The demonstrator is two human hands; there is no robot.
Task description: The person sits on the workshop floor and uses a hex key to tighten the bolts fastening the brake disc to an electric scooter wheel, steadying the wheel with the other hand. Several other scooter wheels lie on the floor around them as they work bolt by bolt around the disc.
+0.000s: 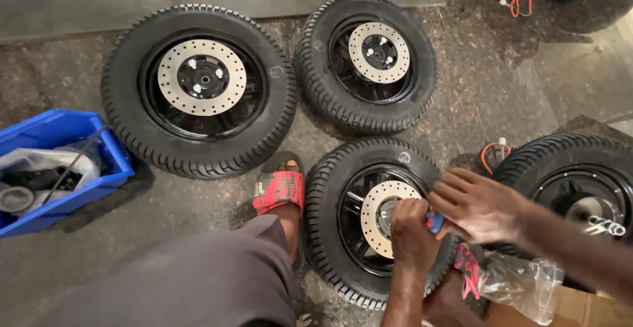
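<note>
Two hands at six o'clock: left hand [410,235] and right hand [478,205], both closed on a small blue-handled tool [434,221] over the brake disc [377,209] of the nearest wheel [330,225] on the floor. Red sandal [279,189] beside it. Blue bin [59,129] at nine o'clock. Two more wheels [198,89] at twelve.
</note>
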